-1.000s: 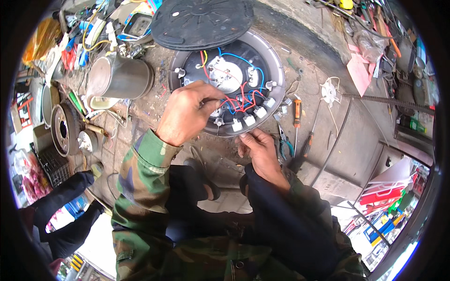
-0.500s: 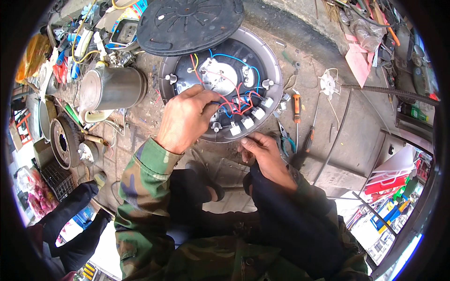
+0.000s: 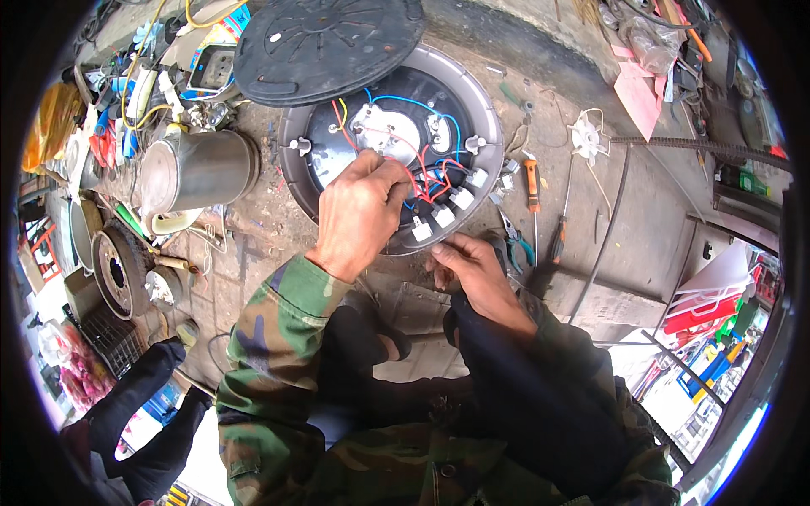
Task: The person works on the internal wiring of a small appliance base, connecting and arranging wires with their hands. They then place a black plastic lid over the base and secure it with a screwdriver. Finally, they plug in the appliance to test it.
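Observation:
A round grey plastic housing (image 3: 295,173) lies face up, its inside showing red and blue wires, a metal plate (image 3: 392,133) and several white connectors (image 3: 442,216) along the near right edge. My left hand (image 3: 359,211) reaches over the near left side, thumb and fingers pinched among the red wires (image 3: 439,181); the pinched thing is hidden behind the fingers. At the near rim, my right hand (image 3: 477,274) is closed, thumb and bent fingers against the housing's edge. A black round cover (image 3: 329,51) overlaps the far left of the housing.
Left stands a metal pot (image 3: 201,170), with a rusty wheel rim (image 3: 116,274) nearer. On the right lie an orange-handled screwdriver (image 3: 532,184), another screwdriver (image 3: 559,240), pliers (image 3: 516,240) and a white fan-like part (image 3: 588,138). Someone's dark-clad legs (image 3: 139,405) show at lower left.
My left hand has moved right across the housing, still pinched near the red wires. The view has shifted slightly. My right hand stays at the near rim.

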### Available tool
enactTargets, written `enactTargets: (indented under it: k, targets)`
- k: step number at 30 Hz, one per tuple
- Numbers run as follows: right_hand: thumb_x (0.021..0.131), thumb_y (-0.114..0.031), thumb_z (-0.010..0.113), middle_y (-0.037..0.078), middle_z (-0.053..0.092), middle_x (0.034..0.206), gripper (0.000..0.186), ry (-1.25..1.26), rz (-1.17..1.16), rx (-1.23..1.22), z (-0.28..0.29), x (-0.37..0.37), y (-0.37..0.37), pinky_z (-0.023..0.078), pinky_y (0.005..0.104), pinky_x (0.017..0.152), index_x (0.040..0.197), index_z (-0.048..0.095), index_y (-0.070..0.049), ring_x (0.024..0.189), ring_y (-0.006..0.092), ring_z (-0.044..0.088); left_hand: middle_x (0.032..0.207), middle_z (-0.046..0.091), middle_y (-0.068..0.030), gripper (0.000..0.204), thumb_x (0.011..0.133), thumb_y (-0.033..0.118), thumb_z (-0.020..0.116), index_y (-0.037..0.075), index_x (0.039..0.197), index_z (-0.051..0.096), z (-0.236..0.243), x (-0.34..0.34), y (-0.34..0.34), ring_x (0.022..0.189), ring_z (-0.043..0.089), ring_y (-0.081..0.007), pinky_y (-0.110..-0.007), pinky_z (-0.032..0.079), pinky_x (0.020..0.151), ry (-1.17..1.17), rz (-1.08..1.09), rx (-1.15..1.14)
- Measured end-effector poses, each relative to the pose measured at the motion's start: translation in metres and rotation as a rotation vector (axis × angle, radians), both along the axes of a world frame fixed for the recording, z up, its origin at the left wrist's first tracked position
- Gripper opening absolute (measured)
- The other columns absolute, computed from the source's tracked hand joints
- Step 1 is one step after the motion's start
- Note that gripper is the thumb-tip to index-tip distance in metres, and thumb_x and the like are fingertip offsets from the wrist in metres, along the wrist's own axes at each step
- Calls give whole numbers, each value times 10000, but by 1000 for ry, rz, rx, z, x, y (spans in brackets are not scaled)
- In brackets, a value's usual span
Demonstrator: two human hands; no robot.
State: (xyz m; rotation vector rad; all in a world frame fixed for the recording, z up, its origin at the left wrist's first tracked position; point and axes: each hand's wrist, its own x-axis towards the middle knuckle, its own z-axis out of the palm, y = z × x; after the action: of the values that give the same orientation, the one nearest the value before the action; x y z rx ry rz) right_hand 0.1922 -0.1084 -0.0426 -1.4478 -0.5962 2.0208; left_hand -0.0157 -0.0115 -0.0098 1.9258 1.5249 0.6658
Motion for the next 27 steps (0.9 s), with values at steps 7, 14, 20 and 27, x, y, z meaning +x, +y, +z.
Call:
enactTargets:
  k: [7,14,20,27]
  targets:
    - [1093,-192,686,52,726,949,247,36,-15,-4,5,-1,3,506,265,654,1235,716,8,710,103,634,972,703,-130,102,923,73,766,72,1011,714,7,-6,2,881,721,-401,-489,577,754,-43,-66,0]
    - [1078,-204,696,59,729,982,263,98,-48,2,12,-5,5,524,282,705,1241,709,1,753,116,643,1020,761,-161,132,937,39,745,39,1070,736,18,-23,7,973,738,-407,-459,583,838,-226,-175,-162]
    - [1062,-176,690,77,727,986,250,99,-58,11,12,-7,7,536,304,732,1224,702,14,785,136,649,1033,742,-124,133,939,85,748,73,1068,780,15,-27,6,957,733,-359,-437,584,843,-135,-264,-124]
    - [1070,-151,667,94,726,993,219,116,-47,45,8,-5,6,535,313,726,1200,703,23,788,145,645,1129,763,-130,123,895,98,759,75,1008,801,8,-33,9,1006,729,-378,-474,582,872,-153,-305,-83]
